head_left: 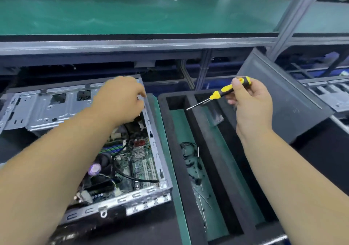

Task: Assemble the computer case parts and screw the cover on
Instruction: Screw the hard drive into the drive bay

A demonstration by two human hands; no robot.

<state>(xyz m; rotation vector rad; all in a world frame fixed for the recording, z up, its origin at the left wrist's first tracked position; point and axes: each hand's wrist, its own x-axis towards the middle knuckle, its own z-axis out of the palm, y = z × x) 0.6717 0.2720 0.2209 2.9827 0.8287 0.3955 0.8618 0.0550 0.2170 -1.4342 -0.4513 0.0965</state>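
Observation:
An open computer case point(156, 150) lies at the left, its motherboard point(136, 161) and black cables exposed. A silver drive cage point(37, 110) fills its far end. My left hand point(120, 99) reaches over the case's far right corner with curled fingers at the metal edge; what the fingertips hold is hidden. Over the foam tray my right hand point(251, 103) grips a yellow and black screwdriver point(222, 91), tip pointing down-left. The dark grey case cover point(279, 97) leans behind that hand.
A black foam tray point(179, 159) with two long compartments stands right of the case, holding small black cable clips point(190, 154) and several screws point(202, 197). A green shelf point(132, 12) runs overhead at the back. Another metal chassis point(332, 95) sits far right.

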